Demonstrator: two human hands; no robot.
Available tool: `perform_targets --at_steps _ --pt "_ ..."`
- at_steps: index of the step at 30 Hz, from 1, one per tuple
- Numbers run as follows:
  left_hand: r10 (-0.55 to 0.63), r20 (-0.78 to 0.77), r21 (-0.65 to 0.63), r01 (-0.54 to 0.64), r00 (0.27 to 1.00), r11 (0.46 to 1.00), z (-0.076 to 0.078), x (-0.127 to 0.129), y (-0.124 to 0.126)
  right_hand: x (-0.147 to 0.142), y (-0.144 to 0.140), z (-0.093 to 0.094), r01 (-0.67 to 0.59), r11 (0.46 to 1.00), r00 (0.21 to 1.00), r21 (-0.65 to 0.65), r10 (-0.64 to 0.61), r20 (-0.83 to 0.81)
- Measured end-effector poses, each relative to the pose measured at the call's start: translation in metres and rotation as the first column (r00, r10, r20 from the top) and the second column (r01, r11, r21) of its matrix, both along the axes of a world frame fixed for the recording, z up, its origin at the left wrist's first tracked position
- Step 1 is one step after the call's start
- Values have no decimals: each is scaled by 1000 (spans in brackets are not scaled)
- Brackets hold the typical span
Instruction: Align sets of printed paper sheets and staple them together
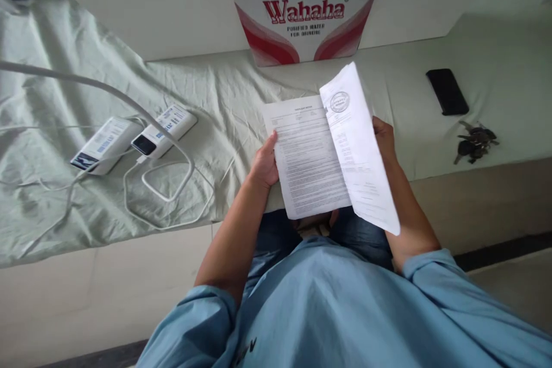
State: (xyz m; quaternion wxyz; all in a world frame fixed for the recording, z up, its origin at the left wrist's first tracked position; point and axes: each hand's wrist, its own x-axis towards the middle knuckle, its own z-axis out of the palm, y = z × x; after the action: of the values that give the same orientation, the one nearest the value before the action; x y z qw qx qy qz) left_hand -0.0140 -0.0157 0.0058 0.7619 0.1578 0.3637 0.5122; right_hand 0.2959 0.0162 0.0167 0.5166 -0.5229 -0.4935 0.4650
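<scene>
Printed papers were held open over the near edge of the worktop, the left margin gripped by the left hand, the stamped right page by the partly hidden right hand.

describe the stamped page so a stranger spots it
From the Wahaha box, look down to the papers between the left hand and right hand. The stamped page is the right one; unlike the left page, it bears a round stamp.
</scene>
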Motion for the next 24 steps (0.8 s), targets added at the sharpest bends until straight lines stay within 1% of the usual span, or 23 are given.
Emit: perform_targets --at_steps 2,3,6,10,13,18,24 --pt "10 9 -4 -10 1000 1000 0 1 0 -5 -1 5 74 997 995 18 -72 -65" --pt "16 13 -3 -16 1000 1000 1 1 0 -6 -1 7 91 996 992 25 -89 -86" --pt "31 26 -1 -31 999 1000 1 1 0 -4 0 7 62 997 995 50 -58 -76" --pt "13 34 -2 -13 999 1000 4 1 -1 4 4 2 22 990 1000 137 -24 18" --pt "6 39 9 -6 999 1000 8 1 -2 7 6 0 3 985 998 170 -14 66" --pt "2 39 17 -3 999 1000 13 4 -4 4 5 2 -31 989 999 146 26 36" --pt "14 -1 19 -14 1000 1000 12 5 -4 0 2 6 -53 991 999 120 51 17"
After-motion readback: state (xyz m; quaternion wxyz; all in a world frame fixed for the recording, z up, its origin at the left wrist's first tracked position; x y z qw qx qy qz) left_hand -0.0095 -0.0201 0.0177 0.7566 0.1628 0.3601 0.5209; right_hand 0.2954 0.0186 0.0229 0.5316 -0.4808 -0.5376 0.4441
